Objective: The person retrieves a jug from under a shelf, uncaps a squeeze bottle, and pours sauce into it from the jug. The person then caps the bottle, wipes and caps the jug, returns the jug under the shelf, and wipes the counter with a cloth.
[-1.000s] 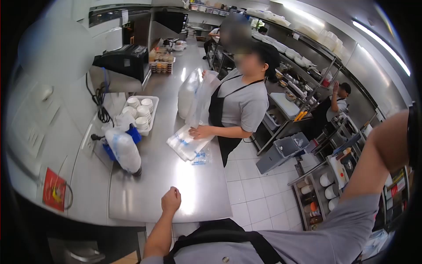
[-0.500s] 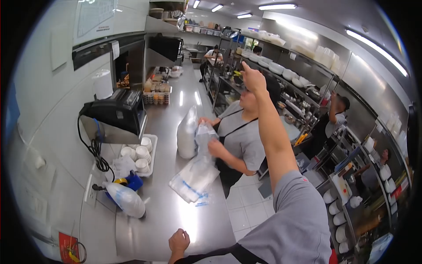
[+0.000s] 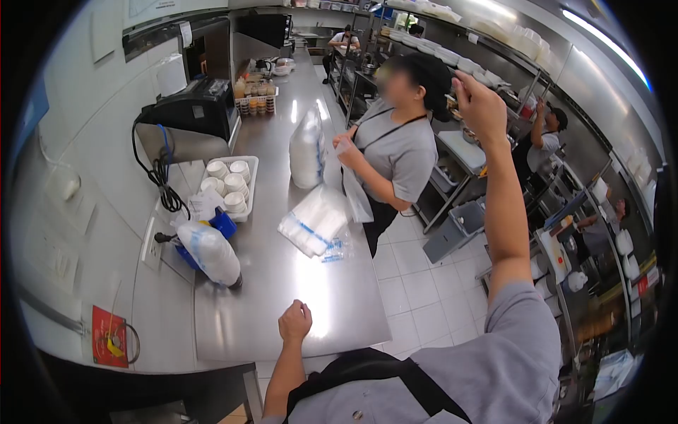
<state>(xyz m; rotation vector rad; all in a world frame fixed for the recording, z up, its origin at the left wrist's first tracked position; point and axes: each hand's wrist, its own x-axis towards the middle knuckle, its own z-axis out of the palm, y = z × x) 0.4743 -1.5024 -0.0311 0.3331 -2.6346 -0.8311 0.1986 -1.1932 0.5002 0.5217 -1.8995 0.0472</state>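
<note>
My left hand [image 3: 294,321] is closed in a loose fist over the near part of the steel counter [image 3: 261,304], with nothing visible in it. Raised high on the right, my right hand [image 3: 482,109] has its fingers curled in and holds nothing visible. Beyond my left hand lies a flat stack of clear plastic bags [image 3: 314,220]. A tall filled plastic bag [image 3: 307,150] stands behind the stack. Across the counter's right edge, a co-worker [image 3: 399,152] in a grey shirt and black cap holds a thin clear bag [image 3: 355,189].
At the left are a white tray [image 3: 251,187] of small cups, a wrapped bundle [image 3: 210,254], and a black machine [image 3: 201,109] with hanging cables. A grey bin [image 3: 455,230] stands on the tiled floor. Shelving and other people are on the right and at the back.
My right arm came up from the right side to point forward, then moved right with its fingers curled. The co-worker's hands lifted off the stack, and the thin bag now hangs beside it.
</note>
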